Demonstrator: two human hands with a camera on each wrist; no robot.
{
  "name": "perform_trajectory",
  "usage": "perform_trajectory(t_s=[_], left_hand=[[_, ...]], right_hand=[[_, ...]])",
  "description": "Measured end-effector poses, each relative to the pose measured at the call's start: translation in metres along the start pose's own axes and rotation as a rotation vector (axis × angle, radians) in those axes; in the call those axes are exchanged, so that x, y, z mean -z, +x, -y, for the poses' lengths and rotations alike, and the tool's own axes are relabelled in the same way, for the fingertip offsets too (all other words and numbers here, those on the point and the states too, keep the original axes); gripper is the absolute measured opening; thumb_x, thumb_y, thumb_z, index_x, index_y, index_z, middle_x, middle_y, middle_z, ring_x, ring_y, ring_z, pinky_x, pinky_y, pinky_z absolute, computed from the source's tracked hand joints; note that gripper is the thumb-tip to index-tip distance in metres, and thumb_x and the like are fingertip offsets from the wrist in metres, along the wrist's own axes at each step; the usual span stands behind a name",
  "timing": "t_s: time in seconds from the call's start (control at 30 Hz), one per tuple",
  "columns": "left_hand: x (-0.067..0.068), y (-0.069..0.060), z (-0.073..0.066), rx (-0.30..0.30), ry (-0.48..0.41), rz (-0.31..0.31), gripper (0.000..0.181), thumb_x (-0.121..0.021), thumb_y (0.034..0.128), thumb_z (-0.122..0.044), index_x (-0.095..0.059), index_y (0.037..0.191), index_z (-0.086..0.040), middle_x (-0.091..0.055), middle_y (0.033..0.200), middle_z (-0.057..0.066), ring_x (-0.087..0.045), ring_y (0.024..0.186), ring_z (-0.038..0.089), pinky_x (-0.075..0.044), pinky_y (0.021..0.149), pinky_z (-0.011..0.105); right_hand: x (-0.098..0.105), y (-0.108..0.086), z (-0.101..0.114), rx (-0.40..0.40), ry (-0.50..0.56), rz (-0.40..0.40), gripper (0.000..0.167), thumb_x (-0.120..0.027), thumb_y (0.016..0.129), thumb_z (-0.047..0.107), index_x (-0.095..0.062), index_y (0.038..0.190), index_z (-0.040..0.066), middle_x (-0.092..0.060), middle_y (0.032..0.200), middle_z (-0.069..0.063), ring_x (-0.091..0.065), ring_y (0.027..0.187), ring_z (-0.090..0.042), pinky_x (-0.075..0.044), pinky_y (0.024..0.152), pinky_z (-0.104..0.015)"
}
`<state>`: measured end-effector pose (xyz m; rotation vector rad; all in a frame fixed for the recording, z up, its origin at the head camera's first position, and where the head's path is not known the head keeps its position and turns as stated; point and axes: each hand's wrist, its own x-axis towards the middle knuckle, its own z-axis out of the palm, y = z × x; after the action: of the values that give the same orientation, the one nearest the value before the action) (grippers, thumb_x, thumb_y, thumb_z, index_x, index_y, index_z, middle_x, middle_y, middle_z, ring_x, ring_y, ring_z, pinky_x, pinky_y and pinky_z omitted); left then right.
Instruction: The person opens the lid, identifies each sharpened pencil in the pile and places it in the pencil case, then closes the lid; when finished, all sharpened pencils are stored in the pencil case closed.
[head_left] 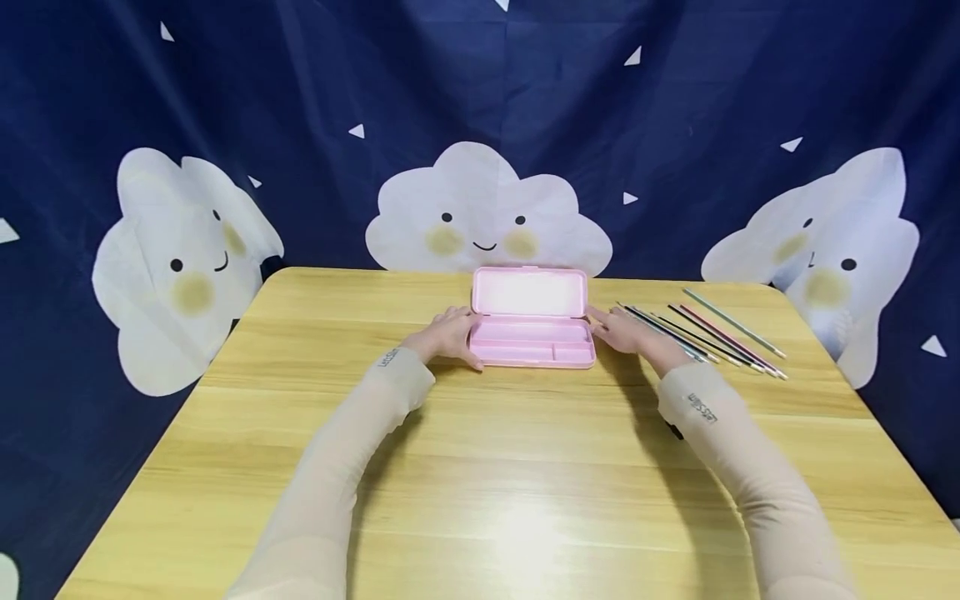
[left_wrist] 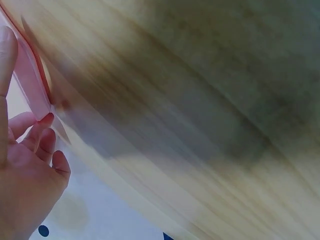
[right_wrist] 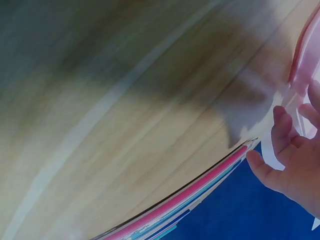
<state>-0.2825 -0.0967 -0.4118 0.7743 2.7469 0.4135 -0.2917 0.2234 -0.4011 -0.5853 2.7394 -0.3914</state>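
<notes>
A pink pencil case (head_left: pixel 525 363) lies with its lid (head_left: pixel 530 292) raised at the back of the table. No items show in its divided tray. My left hand (head_left: pixel 448 335) holds its left end, thumb at the front corner and fingers toward the hinge; in the left wrist view those fingers (left_wrist: pixel 46 142) bend beside the pink wall (left_wrist: pixel 30 80). At the right end, near the hinge, my right hand (head_left: pixel 624 332) touches the case with loosely extended fingers. Close behind that hand lies a loose group of slim pencils (head_left: pixel 732 341), partly hidden by it.
A light green pencil (head_left: pixel 735 323) lies slightly apart at the far right of the group. The wooden table (head_left: pixel 480 475) ends just behind the case, against a dark blue curtain (head_left: pixel 315 100) printed with white clouds.
</notes>
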Motion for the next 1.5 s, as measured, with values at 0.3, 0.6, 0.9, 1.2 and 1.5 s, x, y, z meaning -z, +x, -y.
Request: perform_trajectory(t_s=[0.3,0.6,0.9,1.2,1.5], left_hand=[[0.002,-0.001,0.001,-0.009,0.022,0.026,0.094,-0.077,0.0667,-0.046,-0.034,0.139,-0.004,-0.039,0.136,0.015,-0.034,0.119,0.030,-0.030,0.100,0.043],[0.007,-0.004,0.002,0.022,0.006,0.067,0.093,-0.073,0.0715,-0.047,-0.028,0.144,-0.011,-0.041,0.112,0.014,-0.032,0.100,0.027,-0.031,0.078,0.030],[0.007,-0.001,0.004,0.103,0.007,0.116,0.098,-0.071,0.0700,-0.054,-0.019,0.147,-0.023,-0.034,0.102,0.009,-0.028,0.094,0.024,-0.025,0.071,0.028],[0.007,-0.004,0.003,0.116,0.043,0.142,0.095,-0.067,0.0727,-0.057,-0.016,0.147,-0.026,-0.037,0.116,0.015,-0.030,0.102,0.027,-0.031,0.084,0.037],[0.009,-0.004,0.003,0.105,0.090,0.105,0.095,-0.067,0.0703,-0.060,-0.020,0.146,-0.026,-0.041,0.122,0.018,-0.031,0.110,0.029,-0.033,0.091,0.042]], right_hand=[[-0.001,-0.010,0.000,0.093,0.038,0.014,0.055,-0.049,0.094,0.014,-0.026,0.139,-0.006,-0.061,0.096,-0.030,-0.015,0.125,-0.057,-0.014,0.105,-0.060],[0.000,-0.012,-0.001,0.079,0.063,0.034,0.056,-0.047,0.095,0.017,-0.024,0.141,-0.004,-0.038,0.133,-0.032,-0.025,0.127,-0.049,-0.019,0.105,-0.057],[-0.005,-0.014,-0.003,0.116,0.037,-0.014,0.054,-0.048,0.095,0.014,-0.026,0.139,-0.008,-0.051,0.114,-0.036,-0.043,0.118,-0.043,-0.030,0.102,-0.053],[0.002,-0.028,-0.015,0.128,0.061,-0.108,0.044,-0.044,0.093,0.002,-0.032,0.132,-0.015,-0.049,0.119,-0.036,-0.055,0.102,-0.042,-0.037,0.095,-0.053],[0.008,-0.042,-0.045,0.096,0.123,-0.238,0.030,-0.052,0.088,-0.003,-0.047,0.114,-0.018,-0.051,0.070,-0.014,-0.045,0.062,-0.020,-0.040,0.062,-0.036]])
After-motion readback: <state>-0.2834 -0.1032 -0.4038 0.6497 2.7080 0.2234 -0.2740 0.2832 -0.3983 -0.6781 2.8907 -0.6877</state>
